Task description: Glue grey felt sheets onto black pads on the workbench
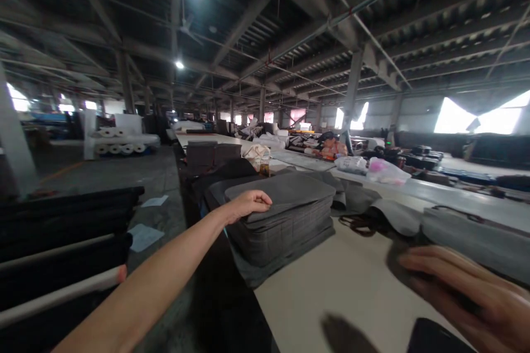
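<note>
A thick stack of dark grey cut fabric pieces (285, 226) lies on the pale table (331, 281). On the near left corner of its top rests my left hand (248, 205), with the fingers curled together at the edge of the upper pieces; whether they pinch a piece is hidden. My right hand (467, 281) is over the table at the lower right, blurred, its fingers stretched out, near a dark grey piece. Beyond it lies a folded grey cloth (467, 234). A dark object (434, 336) shows at the bottom edge, partly cut off.
Dark fabric rolls (66, 220) lie to the left below the table, with papers (144, 237) on the floor. Dark brown straps (356, 225) lie right of the stack. Farther back are a cream cloth bundle (257, 154), plastic bags (387, 171) and white rolls (120, 149).
</note>
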`<state>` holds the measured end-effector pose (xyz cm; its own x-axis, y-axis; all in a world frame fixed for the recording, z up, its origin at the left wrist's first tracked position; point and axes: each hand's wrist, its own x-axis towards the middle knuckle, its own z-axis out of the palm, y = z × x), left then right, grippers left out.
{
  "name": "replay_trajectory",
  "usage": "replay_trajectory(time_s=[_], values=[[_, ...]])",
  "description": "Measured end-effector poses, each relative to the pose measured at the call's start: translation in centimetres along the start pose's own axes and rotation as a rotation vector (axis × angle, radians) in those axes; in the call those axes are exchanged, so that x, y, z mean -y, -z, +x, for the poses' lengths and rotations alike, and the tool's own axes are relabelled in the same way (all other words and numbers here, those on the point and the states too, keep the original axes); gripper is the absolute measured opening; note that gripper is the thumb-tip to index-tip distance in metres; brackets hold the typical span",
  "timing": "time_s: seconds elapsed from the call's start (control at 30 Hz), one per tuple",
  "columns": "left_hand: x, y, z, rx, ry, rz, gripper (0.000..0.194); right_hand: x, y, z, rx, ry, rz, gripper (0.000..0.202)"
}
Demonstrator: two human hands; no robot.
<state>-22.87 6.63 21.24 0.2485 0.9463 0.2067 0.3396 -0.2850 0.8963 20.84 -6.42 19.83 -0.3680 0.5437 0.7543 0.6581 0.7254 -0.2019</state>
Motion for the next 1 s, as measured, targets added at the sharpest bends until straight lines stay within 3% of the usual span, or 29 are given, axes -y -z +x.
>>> replay_trajectory(time_s=[0.07, 0.2, 0.3, 0.47, 0.67, 1.0], values=[[0.1, -0.2, -0.2, 0.016, -0.009, -0.026, 0.029, 1.4, -2.6, 3.8, 0.138, 0.075, -0.03, 0.024], [0.4, -0.3, -0.1, 0.03, -0.019, -0.073, 0.034, 3.9, -8.4, 9.6, 0.251, 0.128, 0.067, 0.03], [0.6, -0.4, 0.3, 0.037, -0.011, -0.116, 0.038, 4.4, -11.8, 11.7, 0.284, 0.128, 0.114, 0.035], [0.4, -0.5, 0.4, 0.069, 0.027, -0.171, 0.042, 3.9, -15.5, 13.9, 0.28, 0.109, 0.165, 0.036], [-0.1, -0.7, -0.3, 0.08, 0.036, -0.184, 0.041, 3.4, -18.1, 14.0, 0.294, 0.133, 0.168, 0.024], [-0.9, -0.7, -0.7, 0.102, 0.034, -0.176, 0.045, 4.0, -18.4, 13.7, 0.351, 0.112, 0.049, 0.022]])
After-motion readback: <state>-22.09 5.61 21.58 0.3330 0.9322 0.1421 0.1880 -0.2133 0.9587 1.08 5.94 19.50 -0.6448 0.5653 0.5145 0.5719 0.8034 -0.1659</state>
